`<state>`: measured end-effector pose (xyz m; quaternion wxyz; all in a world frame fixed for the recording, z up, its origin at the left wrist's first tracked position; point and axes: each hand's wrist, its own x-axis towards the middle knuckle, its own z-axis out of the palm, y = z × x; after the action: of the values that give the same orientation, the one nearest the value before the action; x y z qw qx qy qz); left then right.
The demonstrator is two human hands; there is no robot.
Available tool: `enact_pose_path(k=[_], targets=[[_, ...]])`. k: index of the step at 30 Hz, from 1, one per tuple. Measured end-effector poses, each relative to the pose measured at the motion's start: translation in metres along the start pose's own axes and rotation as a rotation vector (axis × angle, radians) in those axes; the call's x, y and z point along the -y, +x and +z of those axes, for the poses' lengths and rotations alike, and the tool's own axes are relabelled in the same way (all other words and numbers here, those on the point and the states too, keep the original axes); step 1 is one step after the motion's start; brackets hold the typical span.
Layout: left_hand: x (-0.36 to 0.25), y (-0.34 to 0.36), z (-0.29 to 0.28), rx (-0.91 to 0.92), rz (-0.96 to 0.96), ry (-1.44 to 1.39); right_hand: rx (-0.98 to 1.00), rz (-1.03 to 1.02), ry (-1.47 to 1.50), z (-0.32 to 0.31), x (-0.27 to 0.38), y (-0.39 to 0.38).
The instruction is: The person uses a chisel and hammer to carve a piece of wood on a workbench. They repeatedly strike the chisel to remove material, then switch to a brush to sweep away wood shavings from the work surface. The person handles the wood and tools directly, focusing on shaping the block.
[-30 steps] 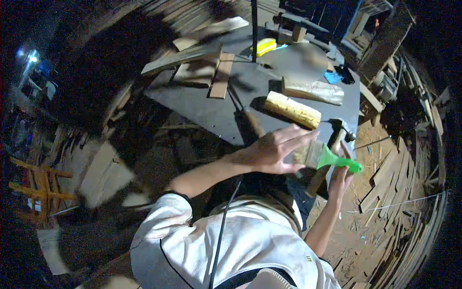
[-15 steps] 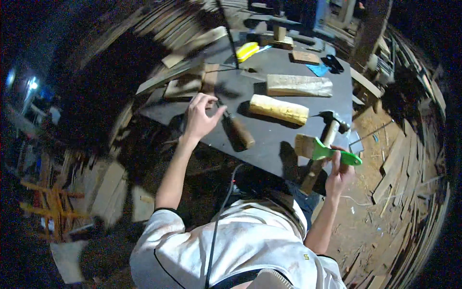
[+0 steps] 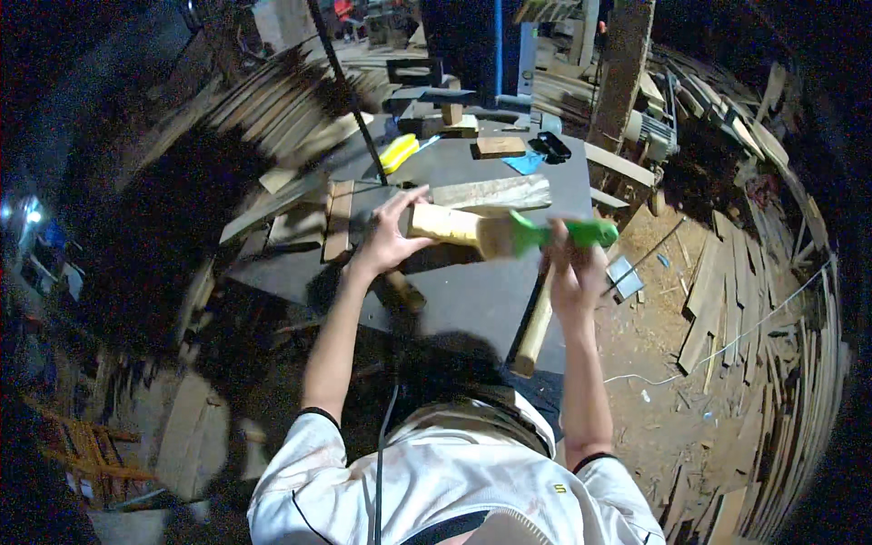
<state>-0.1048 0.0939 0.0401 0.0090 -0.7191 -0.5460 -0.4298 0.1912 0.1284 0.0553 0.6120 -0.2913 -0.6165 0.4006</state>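
My left hand [image 3: 391, 236] grips the left end of a pale yellow wood piece [image 3: 440, 222], raised over the dark tabletop [image 3: 463, 300]. My right hand [image 3: 572, 272] holds a green-handled paintbrush [image 3: 600, 233], blurred by motion, with its bristles against or just over that piece's right end. A grey-white wood block [image 3: 495, 193] lies just behind them. Under my left hand is a tool's dark wooden handle [image 3: 404, 292]. A pale hammer handle [image 3: 531, 350] lies along the table's right side, its head hidden by my right hand and the brush.
Wood boards [image 3: 338, 218] lie at the table's left, near a black upright rod [image 3: 341, 77]. A yellow-handled tool [image 3: 400, 154], a blue cloth [image 3: 525, 163] and small blocks sit at the back. Right are a post [image 3: 618, 73], a motor [image 3: 656, 133] and planks [image 3: 708, 291] on the sawdust-strewn floor.
My left hand has taken hold of the yellow wood and lifted it. My right hand has brought the brush up and left onto or over it. The view has shifted.
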Motion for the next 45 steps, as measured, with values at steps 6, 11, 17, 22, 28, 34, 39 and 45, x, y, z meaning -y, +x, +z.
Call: enact_pose_path(k=[6,11,17,22,28,34,39,45], targets=[[0.010,0.060,0.022,-0.150,-0.015,-0.265,0.015,-0.142,0.002,0.055,-0.035,0.095],[0.015,0.059,0.049,-0.282,0.035,-0.269,-0.302,-0.136,-0.403,0.002,-0.103,0.099],[0.017,0.045,0.062,-0.342,-0.023,-0.316,-0.100,0.173,0.192,0.023,-0.097,0.097],[0.025,0.037,0.055,-0.358,-0.075,-0.243,-0.158,0.081,-0.057,0.025,-0.091,0.085],[0.020,0.045,0.048,-0.250,-0.177,-0.083,-0.118,0.087,0.027,0.031,-0.101,0.089],[0.009,0.042,0.058,-0.332,-0.047,-0.105,-0.128,0.027,0.203,0.033,-0.091,0.083],[0.020,0.035,0.057,-0.611,0.029,-0.032,-0.279,-0.075,-0.146,0.027,-0.073,0.081],[0.023,0.040,0.065,-0.475,-0.013,-0.108,-0.097,0.071,0.188,0.040,-0.076,0.075]])
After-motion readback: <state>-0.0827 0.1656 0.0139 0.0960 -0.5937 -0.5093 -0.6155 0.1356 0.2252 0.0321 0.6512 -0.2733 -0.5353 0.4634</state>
